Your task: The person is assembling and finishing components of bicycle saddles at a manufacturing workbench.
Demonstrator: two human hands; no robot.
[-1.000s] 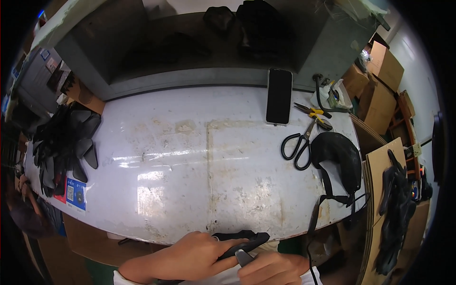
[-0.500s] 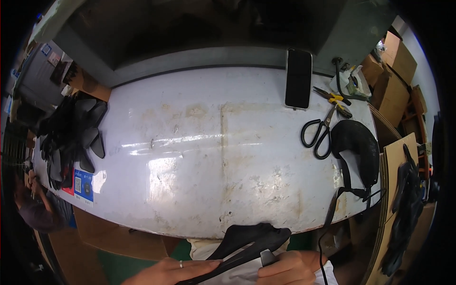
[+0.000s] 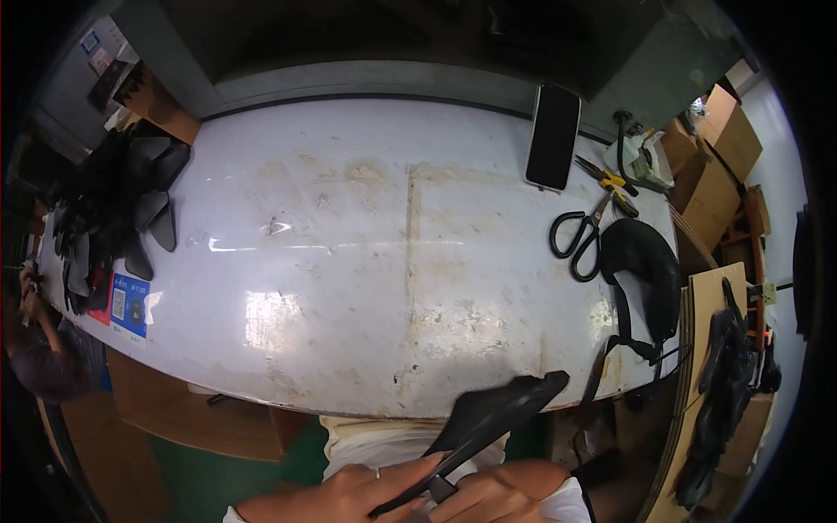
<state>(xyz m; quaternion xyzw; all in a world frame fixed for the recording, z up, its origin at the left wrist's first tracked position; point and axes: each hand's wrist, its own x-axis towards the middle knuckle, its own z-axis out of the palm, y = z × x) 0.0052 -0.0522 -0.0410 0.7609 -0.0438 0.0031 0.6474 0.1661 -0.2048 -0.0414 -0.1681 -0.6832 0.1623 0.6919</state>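
At the near table edge, my left hand [image 3: 366, 490] with a ring on it is closed on a long, thin black flexible piece [image 3: 497, 417]. The piece slants up to the right, its far end over the table's edge. Beside it my right hand [image 3: 493, 495] is closed round a small dark grey, flat-ended tool [image 3: 442, 488]; most of it is hidden by the fingers, and its kind does not show. The tool's end lies against or very near the piece's lower part.
On the white table [image 3: 349, 288] lie a phone [image 3: 554, 137], yellow-handled pliers [image 3: 615, 180], black scissors [image 3: 582, 248] and a curved black padded thing with a strap [image 3: 649, 261]. A pile of black leaf-shaped pieces [image 3: 113, 209] is at left. Another person [image 3: 48, 349] is at far left.
The black piece has swung up and to the right, and both hands have come closer together. The view has shifted slightly, so the table sits a little higher.
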